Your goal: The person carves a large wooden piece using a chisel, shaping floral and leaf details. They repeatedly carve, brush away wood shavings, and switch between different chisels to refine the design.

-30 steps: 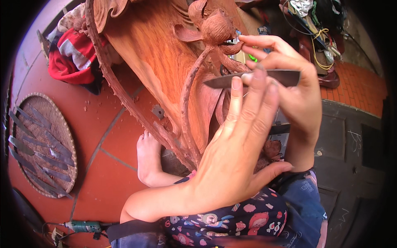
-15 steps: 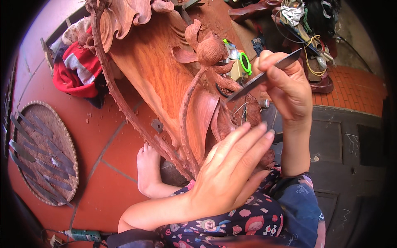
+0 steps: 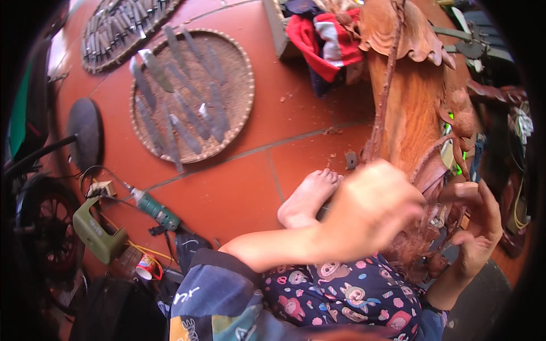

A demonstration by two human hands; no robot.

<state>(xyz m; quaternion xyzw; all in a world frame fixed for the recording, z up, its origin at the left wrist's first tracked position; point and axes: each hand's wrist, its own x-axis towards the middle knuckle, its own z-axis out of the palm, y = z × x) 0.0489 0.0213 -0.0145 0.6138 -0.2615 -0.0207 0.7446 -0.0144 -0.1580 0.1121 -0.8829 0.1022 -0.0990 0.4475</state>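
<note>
My left hand (image 3: 375, 207) is smeared by motion in front of the lower end of the wood carving, its fingers too blurred to read. To its right, my right hand (image 3: 482, 227) is raised beside the carving with fingers curved and thumb apart, and no tool shows in it. The reddish-brown carving (image 3: 409, 108) stands at the right, with a smooth panel, a thin knobbly stem (image 3: 388, 74) and a carved bud (image 3: 463, 121). On the floor to the left lies a round woven tray (image 3: 242, 133) bearing several flat dark steel blades (image 3: 187, 108).
Another woven tray (image 3: 116, 63) of tools lies at the far left. A green power tool (image 3: 153, 209) with cables, an olive-green housing (image 3: 98, 233) and a red can (image 3: 147, 267) are on the near left floor. Red cloth (image 3: 313, 48) hangs beside the carving. My bare foot (image 3: 310, 196) rests on the tiles.
The view has swung left, shifting the carving rightward. My right hand held a flat dark steel tool before, which I no longer see. My left hand has gone from outstretched to blurred.
</note>
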